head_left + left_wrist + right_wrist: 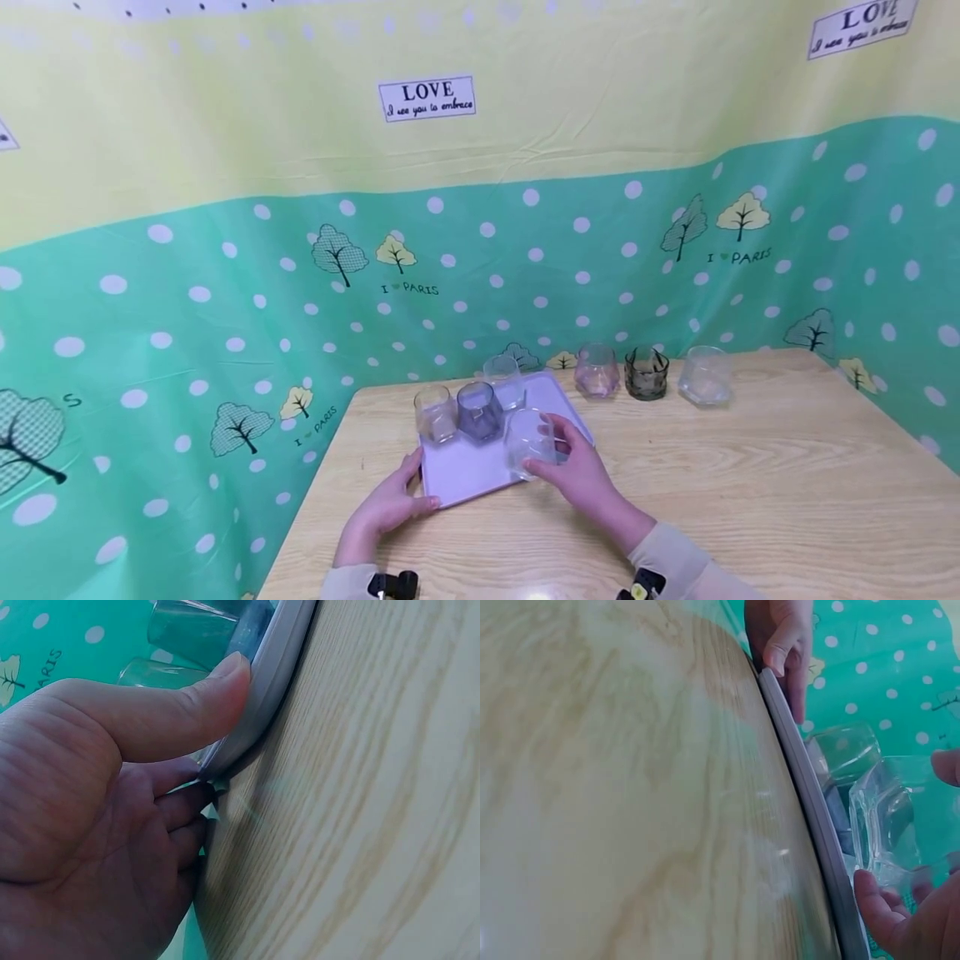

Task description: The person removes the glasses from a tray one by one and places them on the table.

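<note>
Clear glass [527,440]: your right hand [577,468] is gripping it from the right, at the near edge of the tray [459,477], contact unclear; your left hand [390,498] is pinching the near-left corner.

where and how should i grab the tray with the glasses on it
Probably by the raised rim of the tray, left and right ends, one hand coming from each side. Glasses stand on it, so gripping both ends should help keep it level; the left hand grips it near the front left corner.
</note>
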Available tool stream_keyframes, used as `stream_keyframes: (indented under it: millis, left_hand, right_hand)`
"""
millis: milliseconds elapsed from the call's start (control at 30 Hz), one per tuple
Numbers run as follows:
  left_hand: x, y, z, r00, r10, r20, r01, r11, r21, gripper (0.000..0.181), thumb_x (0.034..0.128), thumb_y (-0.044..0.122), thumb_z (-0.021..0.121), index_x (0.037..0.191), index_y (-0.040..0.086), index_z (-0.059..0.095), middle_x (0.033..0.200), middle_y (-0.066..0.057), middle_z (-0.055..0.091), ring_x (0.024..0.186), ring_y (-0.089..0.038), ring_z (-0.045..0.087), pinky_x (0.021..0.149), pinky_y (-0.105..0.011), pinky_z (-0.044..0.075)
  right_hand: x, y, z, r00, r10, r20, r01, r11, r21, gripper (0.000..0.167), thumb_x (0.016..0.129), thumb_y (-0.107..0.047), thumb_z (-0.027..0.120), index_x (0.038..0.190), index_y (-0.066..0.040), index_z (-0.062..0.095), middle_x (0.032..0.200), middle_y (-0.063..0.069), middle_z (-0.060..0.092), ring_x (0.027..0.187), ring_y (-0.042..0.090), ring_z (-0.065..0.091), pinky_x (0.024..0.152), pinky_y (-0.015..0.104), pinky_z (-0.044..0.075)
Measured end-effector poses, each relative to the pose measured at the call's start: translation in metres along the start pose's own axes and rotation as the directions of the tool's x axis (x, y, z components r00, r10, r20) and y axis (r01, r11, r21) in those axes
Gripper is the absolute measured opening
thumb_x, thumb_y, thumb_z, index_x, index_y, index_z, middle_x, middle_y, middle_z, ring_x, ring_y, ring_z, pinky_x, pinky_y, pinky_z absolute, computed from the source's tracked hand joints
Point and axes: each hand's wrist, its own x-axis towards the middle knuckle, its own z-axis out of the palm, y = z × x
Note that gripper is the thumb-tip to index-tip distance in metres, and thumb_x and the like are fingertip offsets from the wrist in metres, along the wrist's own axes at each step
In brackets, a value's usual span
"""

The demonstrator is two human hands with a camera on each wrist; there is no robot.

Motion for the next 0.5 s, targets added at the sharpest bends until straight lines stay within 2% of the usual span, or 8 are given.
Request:
stream_keyframes:
  millis: [267, 500]
  left_hand:
    - [-0.003, 0.002, -0.002, 1.000, 0.022, -0.002, -0.022, 1.000, 0.006, 0.108, 0.0822, 0.028, 0.091, 0.167, 0.001, 0.030, 0.170, -0.028, 0.028, 0.157, -0.051, 0.024, 0.126, -0.067, 0.019]
    - [-0.003, 0.002, -0.003, 1.000, 0.013, -0.002, -0.013, 1.000, 0.004, 0.109, 0.0817, 0.028, 0.091, 0.167, 0.001, 0.030, 0.171, -0.026, 0.028, 0.157, -0.051, 0.024, 0.126, -0.067, 0.019]
  right_hand:
    - [0.006, 0.003, -0.009, 0.999, 0.019, -0.028, -0.019, 1.000, -0.008, 0.082, 0.085, -0.021, 0.092, 0.156, -0.013, 0.051, 0.148, 0.013, 0.062, 0.132, 0.038, 0.058, 0.111, 0.053, 0.051]
    - [0.011, 0.003, -0.017, 0.997, 0.050, -0.053, -0.049, 0.999, 0.006, 0.083, 0.087, -0.020, 0.091, 0.158, -0.013, 0.048, 0.151, 0.013, 0.058, 0.136, 0.038, 0.055, 0.115, 0.052, 0.048]
